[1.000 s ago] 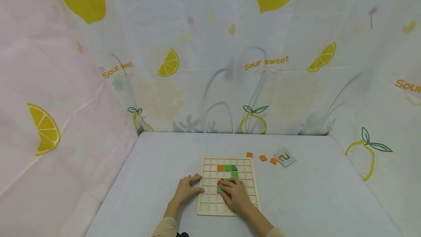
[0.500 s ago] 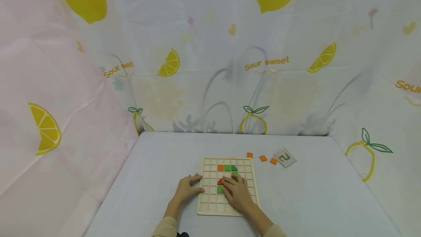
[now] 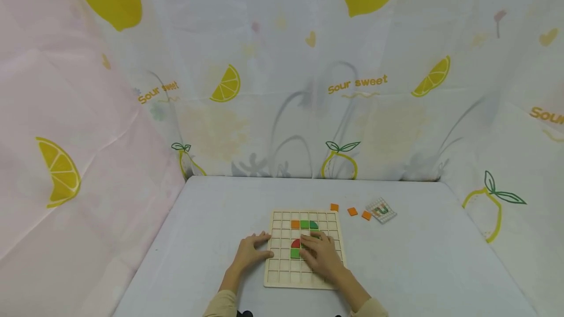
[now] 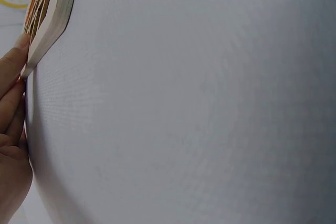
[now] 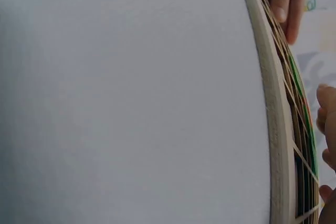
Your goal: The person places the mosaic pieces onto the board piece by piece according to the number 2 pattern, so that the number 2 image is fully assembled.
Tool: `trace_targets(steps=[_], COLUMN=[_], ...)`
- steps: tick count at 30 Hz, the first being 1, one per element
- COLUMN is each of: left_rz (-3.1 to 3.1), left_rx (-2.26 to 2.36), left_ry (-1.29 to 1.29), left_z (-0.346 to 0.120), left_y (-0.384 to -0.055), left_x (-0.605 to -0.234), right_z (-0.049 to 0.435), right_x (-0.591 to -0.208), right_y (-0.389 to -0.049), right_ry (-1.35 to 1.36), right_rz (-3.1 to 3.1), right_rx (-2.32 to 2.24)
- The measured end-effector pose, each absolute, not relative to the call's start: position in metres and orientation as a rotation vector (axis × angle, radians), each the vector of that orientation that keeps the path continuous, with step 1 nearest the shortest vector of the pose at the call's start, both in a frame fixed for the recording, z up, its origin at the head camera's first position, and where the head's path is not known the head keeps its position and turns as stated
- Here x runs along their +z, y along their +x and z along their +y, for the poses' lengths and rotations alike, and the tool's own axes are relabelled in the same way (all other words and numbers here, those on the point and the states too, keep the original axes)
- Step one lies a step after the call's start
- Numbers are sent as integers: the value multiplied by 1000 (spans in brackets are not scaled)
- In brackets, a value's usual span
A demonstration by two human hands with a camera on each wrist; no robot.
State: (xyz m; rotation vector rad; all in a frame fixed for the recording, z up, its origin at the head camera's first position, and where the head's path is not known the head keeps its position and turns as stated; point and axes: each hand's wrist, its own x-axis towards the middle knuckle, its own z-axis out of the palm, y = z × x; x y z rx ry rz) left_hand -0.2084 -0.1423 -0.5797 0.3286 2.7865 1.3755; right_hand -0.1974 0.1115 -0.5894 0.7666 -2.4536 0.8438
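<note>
A wooden grid board (image 3: 277, 275) lies on the table. My left hand (image 3: 247, 254) rests at its left edge, thumb and index finger spread along the rim; in the left wrist view one fingertip lies on the board's edge. Over the right middle of the grid hovers my right hand (image 3: 323, 257), fingers loosely bent, with no tile visible in them. Left of its fingertips sit a red rounded tile (image 3: 295, 243) and a green square tile (image 3: 295, 253). Farther up, an orange tile (image 3: 295, 224), a green tile (image 3: 304, 224) and a dark green rounded tile (image 3: 314, 224) form a row. The right hand partly hides other green tiles.
Loose orange square tiles (image 3: 352, 212) lie beyond the board's upper right corner. Beside them is a small pattern card (image 3: 381, 210) with a printed grid. A white cloth wall (image 3: 264, 126) with lemon prints stands behind the table.
My right hand has drawn slightly to the right, off the red rounded tile and the green tile below it, which now show fully. The left hand and the board stay put.
</note>
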Motion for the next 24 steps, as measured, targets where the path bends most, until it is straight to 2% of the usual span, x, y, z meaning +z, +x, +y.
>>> trace_targets(steps=[7,15,19,24], left_rz=[2782,2770,2770,2770], left_rx=[1386,1396,1402,1402], left_ry=[330,308,308,320], left_z=[-142,-143,-143,-142], left_y=[-209,-208,-208,-208], left_x=[-580,-580,-579,-579], right_z=[155,219,234,238], right_x=[-591,-590,-592,-594], right_y=[-224,-242,-245,-248], right_ry=[435,-117,-203,-177], right_rz=[-2199,-2361,-2411,-2370], right_rx=[875,1064,1022,987])
